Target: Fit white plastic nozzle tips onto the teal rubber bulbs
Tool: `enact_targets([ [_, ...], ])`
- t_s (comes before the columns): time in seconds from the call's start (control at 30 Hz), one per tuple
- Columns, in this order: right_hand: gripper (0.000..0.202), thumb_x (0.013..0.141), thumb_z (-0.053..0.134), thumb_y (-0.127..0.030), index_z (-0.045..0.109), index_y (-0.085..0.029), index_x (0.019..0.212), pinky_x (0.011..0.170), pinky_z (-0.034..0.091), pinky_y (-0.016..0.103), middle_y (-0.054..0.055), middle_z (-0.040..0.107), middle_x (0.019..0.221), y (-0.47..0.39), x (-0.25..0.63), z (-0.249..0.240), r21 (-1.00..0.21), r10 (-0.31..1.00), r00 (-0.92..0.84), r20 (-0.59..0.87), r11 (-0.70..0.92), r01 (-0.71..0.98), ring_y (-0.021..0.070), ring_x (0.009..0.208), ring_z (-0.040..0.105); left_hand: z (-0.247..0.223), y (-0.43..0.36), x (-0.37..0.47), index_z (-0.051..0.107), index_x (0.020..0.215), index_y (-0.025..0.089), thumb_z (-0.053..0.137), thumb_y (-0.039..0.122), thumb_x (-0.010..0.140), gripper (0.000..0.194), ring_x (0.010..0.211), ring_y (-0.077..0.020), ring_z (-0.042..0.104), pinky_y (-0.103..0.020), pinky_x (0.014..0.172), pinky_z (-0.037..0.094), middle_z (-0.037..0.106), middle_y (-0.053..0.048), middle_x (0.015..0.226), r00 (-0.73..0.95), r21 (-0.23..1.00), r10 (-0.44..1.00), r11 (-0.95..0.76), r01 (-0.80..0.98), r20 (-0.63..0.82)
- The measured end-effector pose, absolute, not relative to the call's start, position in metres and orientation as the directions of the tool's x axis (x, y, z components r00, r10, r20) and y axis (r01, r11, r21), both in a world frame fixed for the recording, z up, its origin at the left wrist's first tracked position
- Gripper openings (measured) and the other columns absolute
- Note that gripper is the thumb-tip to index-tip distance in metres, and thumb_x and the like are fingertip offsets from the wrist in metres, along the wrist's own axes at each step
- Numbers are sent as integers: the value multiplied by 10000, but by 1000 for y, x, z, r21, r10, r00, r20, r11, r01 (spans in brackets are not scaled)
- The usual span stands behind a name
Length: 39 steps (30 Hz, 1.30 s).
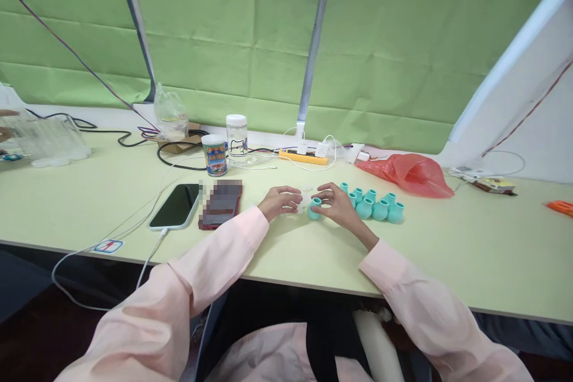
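My right hand [340,206] grips a small turquoise vase-shaped pot [314,210] by its side, with the thumb and fingers curled about it at the table top. Close by on the left, my left hand [282,203] has bent fingers at a translucent whitish piece [305,202], whose exact shape is hard to make out. Beside my right hand, several matching turquoise pots [380,210] with round bellies and narrow necks stand grouped in rows, openings up; my hand hides part of the group.
A phone [175,208] on a white cable and a dark red-edged phone [221,206] lie left. Behind stand a printed cup [215,156], a lidded clear jar [237,140] and an orange power strip [304,157]. A red plastic bag [409,174] lies back right; clear containers [49,137] stand far left near another person's hand.
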State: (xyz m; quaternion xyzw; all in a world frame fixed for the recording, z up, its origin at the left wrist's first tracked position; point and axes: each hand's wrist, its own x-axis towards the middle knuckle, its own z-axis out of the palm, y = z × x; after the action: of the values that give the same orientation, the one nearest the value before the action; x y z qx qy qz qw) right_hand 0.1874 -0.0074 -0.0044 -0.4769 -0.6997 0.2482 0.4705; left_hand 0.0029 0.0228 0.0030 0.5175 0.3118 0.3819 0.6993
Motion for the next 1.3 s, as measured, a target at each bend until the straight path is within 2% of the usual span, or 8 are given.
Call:
enact_targets([
  [0.13,372,502,640,-217,397,-201,783,620,457,300,19,607,760,-6,189,-6,-800,929,-137,343,365,475,150,690,572,2,22,3,572,819,90,701,91,471,371,570,-97,557,-281,641,476,594,-48,661,515,959,857,165,-231,-23],
  [0.27,365,545,582,-234,381,-211,849,518,416,251,-44,525,624,-10,187,-7,-690,931,-184,316,358,629,123,568,519,5,22,5,572,802,82,657,174,561,272,474,-74,519,-249,540,467,574,-42,604,485,965,873,169,-201,-52],
  [0.37,373,571,541,-231,370,-216,902,506,386,229,-40,504,655,-13,183,-7,-616,909,-210,360,401,678,113,566,492,6,23,6,567,783,90,609,264,623,240,422,-70,491,-214,441,426,541,-25,541,497,970,865,172,-175,-64],
  [0.5,386,588,503,-215,367,-207,950,502,359,222,-31,507,665,-16,179,-7,-554,875,-213,435,446,703,105,542,455,4,23,6,560,797,93,612,331,625,298,396,-62,469,-183,387,380,510,-5,498,513,980,858,120,-159,-22],
  [0.7,307,548,514,-198,480,-188,853,663,384,287,27,547,801,-14,181,-4,-455,813,-177,554,474,754,163,725,495,5,21,5,559,822,75,669,301,571,355,445,-71,500,-211,447,423,550,-28,553,504,978,863,78,-191,29],
  [0.87,291,568,484,-177,523,-174,856,689,387,296,36,563,794,-14,181,-3,-427,791,-185,583,492,759,168,727,505,7,19,4,558,833,63,678,275,565,363,451,-74,506,-227,467,435,567,-40,572,528,977,849,88,-196,30],
  [1.13,271,527,479,-141,512,-166,795,610,384,245,10,560,708,-20,177,-3,-354,751,-287,595,566,745,135,617,503,6,19,3,551,830,70,665,289,583,349,429,-75,512,-219,451,436,570,-33,553,574,981,818,102,-164,11],
  [1.3,189,559,474,-153,517,-166,743,575,373,226,8,556,662,-19,177,-6,-305,706,-287,647,585,751,125,588,502,6,17,4,545,814,74,655,305,591,338,417,-75,511,-223,445,449,574,-30,543,591,989,806,68,-133,24],
])
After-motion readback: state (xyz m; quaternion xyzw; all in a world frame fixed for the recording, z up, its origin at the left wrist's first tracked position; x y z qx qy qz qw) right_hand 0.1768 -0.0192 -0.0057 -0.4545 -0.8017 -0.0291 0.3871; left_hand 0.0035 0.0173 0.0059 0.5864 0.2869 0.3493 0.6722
